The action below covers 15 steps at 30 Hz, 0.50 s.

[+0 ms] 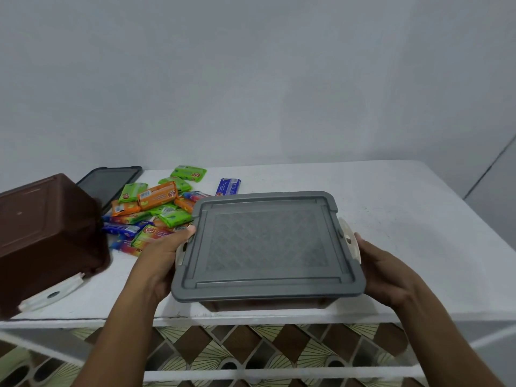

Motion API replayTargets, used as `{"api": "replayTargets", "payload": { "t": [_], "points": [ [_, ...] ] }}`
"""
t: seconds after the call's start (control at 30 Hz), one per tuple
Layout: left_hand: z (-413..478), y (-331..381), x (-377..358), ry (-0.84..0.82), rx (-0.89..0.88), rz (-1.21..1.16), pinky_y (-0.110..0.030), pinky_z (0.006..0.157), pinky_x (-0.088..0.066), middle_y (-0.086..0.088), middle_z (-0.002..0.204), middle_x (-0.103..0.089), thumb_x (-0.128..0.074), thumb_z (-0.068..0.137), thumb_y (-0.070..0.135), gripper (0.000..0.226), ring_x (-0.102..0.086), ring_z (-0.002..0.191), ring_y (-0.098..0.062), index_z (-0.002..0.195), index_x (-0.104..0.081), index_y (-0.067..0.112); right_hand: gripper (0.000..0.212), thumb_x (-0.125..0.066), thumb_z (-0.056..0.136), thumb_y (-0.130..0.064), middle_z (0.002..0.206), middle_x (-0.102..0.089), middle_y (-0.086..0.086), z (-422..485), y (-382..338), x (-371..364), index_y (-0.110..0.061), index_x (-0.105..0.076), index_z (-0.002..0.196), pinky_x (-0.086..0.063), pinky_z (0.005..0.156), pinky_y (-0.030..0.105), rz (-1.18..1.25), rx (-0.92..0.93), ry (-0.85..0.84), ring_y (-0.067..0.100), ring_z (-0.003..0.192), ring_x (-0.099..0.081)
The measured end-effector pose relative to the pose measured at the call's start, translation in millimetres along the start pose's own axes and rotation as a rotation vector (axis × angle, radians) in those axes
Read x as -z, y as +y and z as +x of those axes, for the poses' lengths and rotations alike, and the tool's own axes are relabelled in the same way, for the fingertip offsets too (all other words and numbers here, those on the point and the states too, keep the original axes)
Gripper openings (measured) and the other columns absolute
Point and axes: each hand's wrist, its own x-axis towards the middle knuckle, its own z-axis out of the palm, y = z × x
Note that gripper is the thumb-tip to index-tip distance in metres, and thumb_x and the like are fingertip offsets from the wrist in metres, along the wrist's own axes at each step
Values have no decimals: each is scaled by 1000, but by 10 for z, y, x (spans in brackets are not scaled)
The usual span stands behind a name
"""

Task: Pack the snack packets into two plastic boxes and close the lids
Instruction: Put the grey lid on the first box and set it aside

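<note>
While I hold the grey-lidded box (265,247) between both hands near the front edge of the white table (391,205), its long side runs left to right across me, so each short end with its pale latch faces a palm. My left hand (159,261) is clamped on the left end, thumb tip on the lid's rim by the latch; my right hand (388,275) cups the right end, fingers curled beside the raised latch (349,238). Both hands sit equally near, so I judge the latches come off next, one per hand. Snack packets (159,208) lie in a loose heap just behind and left of the box, none packed yet as far as I can see. A second brown box (47,236) lies tipped on its side at far left, its dark lid (111,182) flat behind it. Nothing blocks the latches; the heap crowds my left knuckles.
</note>
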Motion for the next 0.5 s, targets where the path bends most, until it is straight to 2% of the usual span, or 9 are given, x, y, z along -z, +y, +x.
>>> {"api": "replayTargets", "payload": {
  "t": [0.1, 0.3, 0.4, 0.5],
  "points": [
    [-9, 10, -18, 0, -1, 7, -59, 88, -57, -22, 106, -75, -72, 91, 25, 25, -71, 100, -44, 107, -75, 6, 61, -58, 89, -46, 136, -60, 24, 25, -5, -30, -6, -61, 135, -57, 86, 58, -13, -11, 15, 40, 118, -64],
    [-25, 23, -33, 5, -4, 8, -58, 88, -57, -21, 106, -76, -72, 91, 25, 23, -71, 100, -43, 106, -75, 8, 39, -59, 92, -31, 110, -75, 17, 2, -114, -164, -1, -69, 115, -61, 74, 56, -155, 90, 32, 37, 99, -73],
    [-35, 24, -27, 15, -10, 5, -61, 89, -56, -21, 106, -75, -74, 90, 25, 26, -72, 100, -43, 108, -74, 7, 35, -61, 96, -27, 104, -77, 17, 13, -142, -244, 3, -68, 114, -60, 81, 54, -324, 132, 99, 36, 97, -74],
    [-28, 14, -18, 14, -14, 6, -61, 89, -56, -22, 107, -75, -74, 89, 25, 26, -72, 98, -43, 108, -75, 7, 42, -71, 90, -27, 97, -76, 21, 46, -161, -274, 11, -67, 107, -59, 85, 56, -488, 210, 215, 39, 90, -74]
  ]
}}
